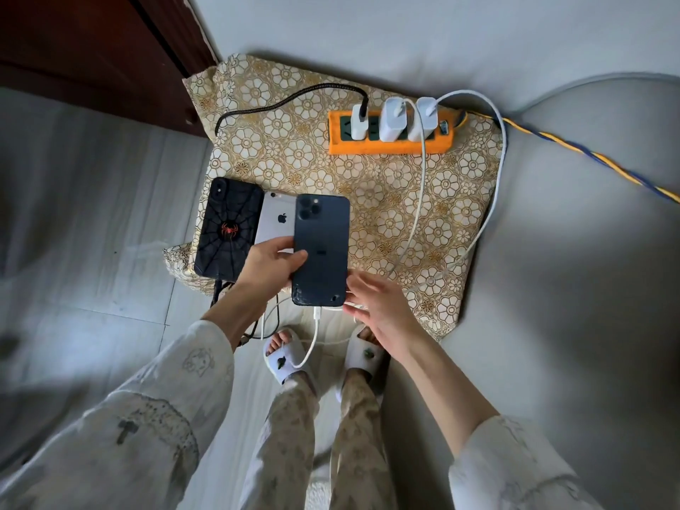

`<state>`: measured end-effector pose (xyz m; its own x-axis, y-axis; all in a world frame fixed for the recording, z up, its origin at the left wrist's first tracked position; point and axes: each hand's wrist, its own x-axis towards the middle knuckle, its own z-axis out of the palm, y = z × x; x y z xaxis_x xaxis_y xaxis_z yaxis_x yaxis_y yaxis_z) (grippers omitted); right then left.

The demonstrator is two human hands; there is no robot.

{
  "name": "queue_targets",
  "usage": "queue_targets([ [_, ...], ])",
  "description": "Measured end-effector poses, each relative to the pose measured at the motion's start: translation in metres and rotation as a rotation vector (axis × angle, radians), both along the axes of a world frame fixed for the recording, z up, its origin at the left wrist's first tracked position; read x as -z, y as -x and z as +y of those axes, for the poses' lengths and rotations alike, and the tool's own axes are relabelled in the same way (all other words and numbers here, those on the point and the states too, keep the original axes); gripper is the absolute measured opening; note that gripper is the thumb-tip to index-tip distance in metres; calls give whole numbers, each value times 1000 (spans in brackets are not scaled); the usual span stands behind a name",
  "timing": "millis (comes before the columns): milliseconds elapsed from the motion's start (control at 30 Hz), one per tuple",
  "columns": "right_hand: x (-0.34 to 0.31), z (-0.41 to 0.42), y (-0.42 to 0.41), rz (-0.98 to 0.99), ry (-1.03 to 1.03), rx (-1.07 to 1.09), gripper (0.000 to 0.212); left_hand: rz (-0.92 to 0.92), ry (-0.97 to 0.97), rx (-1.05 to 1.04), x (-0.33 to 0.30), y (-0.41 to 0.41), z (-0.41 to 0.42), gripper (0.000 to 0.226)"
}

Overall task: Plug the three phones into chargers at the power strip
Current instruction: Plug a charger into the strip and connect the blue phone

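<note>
Three phones lie back-up at the near left of a flowered cloth: a black spider-web phone, a silver phone partly covered, and a dark blue phone. My left hand grips the dark blue phone's left edge. A white cable plug sits in its bottom port. My right hand hovers at its lower right corner, fingers spread, holding nothing. An orange power strip at the back carries three white chargers. A black cable and two white cables run from them.
A yellow-and-blue twisted cord leaves the strip to the right. A dark wooden door stands at the back left. My feet in white slippers stand just below the phones, with cable slack looping over them.
</note>
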<state>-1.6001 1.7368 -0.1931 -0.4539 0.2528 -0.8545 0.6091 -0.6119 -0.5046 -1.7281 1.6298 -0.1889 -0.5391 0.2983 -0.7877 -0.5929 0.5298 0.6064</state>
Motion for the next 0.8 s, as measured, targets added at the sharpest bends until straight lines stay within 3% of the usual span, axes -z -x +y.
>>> queue_targets([
  [133,12,-9,13,-63,-89,-7,19,136,46,227,4,1,1,28],
  [300,26,-14,19,-92,-179,73,32,672,261,480,9,5,-16,31],
  [400,26,-15,23,-112,-205,61,31,885,401,694,16,0,-39,52],
  [500,27,-15,28,-153,-253,18,26,825,475,905,22,-8,-55,69],
  [633,27,-18,32,-213,-362,-51,21,787,528,1100,29,-17,-62,63],
  [800,22,-22,31,-205,-517,-126,22,781,565,1167,27,-15,-60,67],
])
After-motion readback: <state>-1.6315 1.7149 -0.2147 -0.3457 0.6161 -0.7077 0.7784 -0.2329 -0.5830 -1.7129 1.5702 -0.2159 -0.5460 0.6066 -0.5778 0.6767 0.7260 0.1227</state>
